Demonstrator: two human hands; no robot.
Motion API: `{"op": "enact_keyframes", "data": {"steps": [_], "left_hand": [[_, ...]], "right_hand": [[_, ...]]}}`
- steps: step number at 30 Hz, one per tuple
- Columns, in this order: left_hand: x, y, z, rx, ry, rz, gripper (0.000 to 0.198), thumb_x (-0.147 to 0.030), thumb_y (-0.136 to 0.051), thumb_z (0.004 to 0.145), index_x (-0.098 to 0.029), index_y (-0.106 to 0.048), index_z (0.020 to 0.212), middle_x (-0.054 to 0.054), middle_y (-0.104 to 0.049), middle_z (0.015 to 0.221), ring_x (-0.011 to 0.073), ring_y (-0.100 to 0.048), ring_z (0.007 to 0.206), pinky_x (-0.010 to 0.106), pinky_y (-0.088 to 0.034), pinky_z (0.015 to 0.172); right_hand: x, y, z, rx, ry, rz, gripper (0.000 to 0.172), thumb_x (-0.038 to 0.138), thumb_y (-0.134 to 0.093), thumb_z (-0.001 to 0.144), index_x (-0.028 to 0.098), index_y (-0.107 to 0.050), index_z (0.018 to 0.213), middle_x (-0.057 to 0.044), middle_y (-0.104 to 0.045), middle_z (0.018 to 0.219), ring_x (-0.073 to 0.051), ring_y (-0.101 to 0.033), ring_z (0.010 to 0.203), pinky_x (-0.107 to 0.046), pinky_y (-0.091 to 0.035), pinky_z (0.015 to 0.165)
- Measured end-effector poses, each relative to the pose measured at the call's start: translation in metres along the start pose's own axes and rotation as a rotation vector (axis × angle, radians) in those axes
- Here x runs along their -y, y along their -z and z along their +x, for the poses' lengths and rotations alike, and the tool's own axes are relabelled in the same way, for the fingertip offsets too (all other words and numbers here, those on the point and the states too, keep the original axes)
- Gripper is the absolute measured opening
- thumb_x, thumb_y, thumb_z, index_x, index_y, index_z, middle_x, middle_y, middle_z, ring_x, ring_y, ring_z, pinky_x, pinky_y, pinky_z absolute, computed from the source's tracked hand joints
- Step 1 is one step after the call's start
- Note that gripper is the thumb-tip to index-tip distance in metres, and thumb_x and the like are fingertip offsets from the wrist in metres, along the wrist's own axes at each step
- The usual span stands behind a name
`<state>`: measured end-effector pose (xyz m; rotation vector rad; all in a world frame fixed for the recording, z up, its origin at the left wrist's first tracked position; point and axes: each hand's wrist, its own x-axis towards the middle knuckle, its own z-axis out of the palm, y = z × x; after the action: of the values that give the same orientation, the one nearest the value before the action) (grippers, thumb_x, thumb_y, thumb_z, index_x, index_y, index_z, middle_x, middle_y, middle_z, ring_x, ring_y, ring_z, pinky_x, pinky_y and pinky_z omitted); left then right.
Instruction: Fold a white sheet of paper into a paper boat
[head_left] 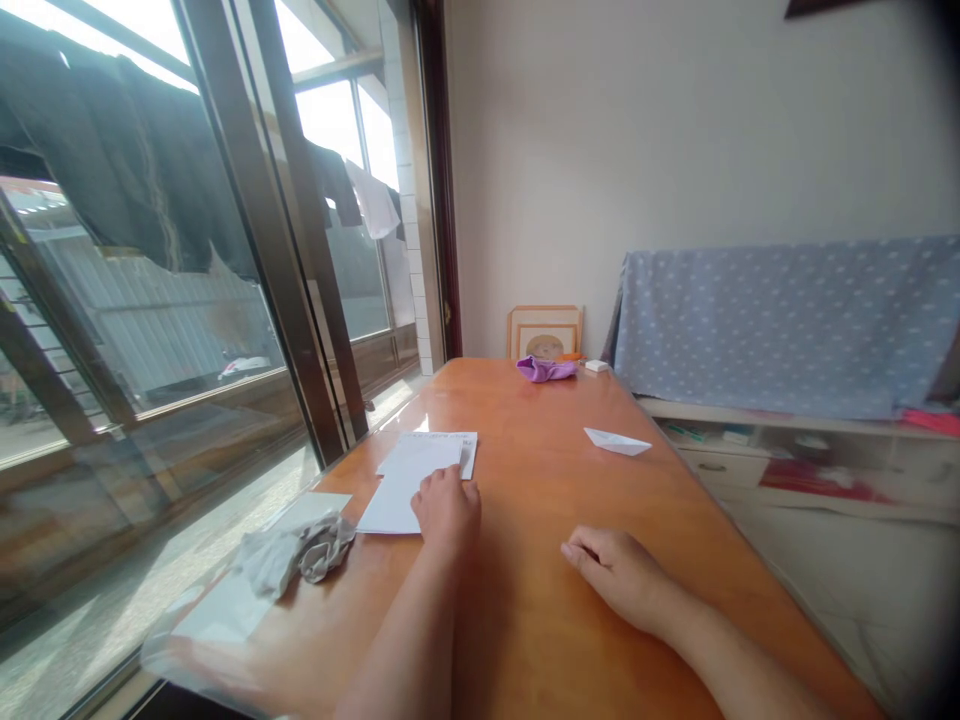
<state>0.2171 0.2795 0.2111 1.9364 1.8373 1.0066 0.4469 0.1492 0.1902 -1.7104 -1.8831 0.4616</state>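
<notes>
White sheets of paper [394, 505] lie overlapping on the left half of a brown wooden table [540, 480]. The far sheet carries small dark writing along its top edge. My left hand [448, 508] is at the right edge of the near sheet, its fingers curled down and closed on the paper; the fingertips are partly hidden. To the right, my right hand [611, 565] rests on the tabletop in a loose fist, with nothing showing in it. Beyond it lies a folded white paper piece [618, 441] with pointed ends.
A crumpled grey cloth [324, 547] lies at the near left on a pale sheet. At the far end are a purple cloth [547, 370] and a small white block [597, 366]. Glass doors [225, 320] run along the left. A blue dotted cloth [780, 325] covers something at right.
</notes>
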Motion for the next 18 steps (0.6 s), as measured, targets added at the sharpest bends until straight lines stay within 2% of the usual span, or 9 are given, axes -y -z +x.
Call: {"op": "enact_keyframes", "data": {"steps": [5, 11, 18], "left_hand": [[0.013, 0.0, 0.006, 0.015, 0.107, 0.229, 0.037, -0.029, -0.053, 0.089, -0.019, -0.059, 0.125, 0.02, -0.052, 0.143, 0.039, -0.029, 0.143, 0.063, -0.011, 0.112], [0.017, -0.001, 0.009, 0.05, 0.14, 0.353, 0.033, -0.026, -0.049, 0.089, -0.024, -0.059, 0.121, 0.016, -0.056, 0.142, 0.0399, -0.04, 0.136, 0.072, -0.01, 0.107], [0.014, 0.007, 0.009, 0.073, 0.114, 0.394, 0.028, -0.029, -0.047, 0.088, -0.026, -0.064, 0.11, 0.014, -0.062, 0.135, 0.0395, -0.048, 0.129, 0.071, -0.016, 0.106]], "right_hand": [[0.006, 0.007, -0.005, 0.028, 0.02, 0.004, 0.027, 0.038, -0.047, 0.096, 0.022, -0.057, 0.076, 0.001, -0.066, 0.076, -0.015, -0.056, 0.068, -0.025, -0.037, 0.064], [0.008, 0.011, -0.007, 0.027, 0.024, 0.0, 0.021, 0.034, -0.051, 0.094, 0.023, -0.064, 0.081, 0.0, -0.069, 0.078, -0.015, -0.059, 0.071, -0.025, -0.037, 0.064], [0.009, 0.015, -0.008, 0.023, 0.039, -0.007, 0.018, 0.033, -0.054, 0.092, 0.023, -0.063, 0.08, 0.0, -0.07, 0.08, -0.015, -0.06, 0.072, -0.024, -0.037, 0.064]]}}
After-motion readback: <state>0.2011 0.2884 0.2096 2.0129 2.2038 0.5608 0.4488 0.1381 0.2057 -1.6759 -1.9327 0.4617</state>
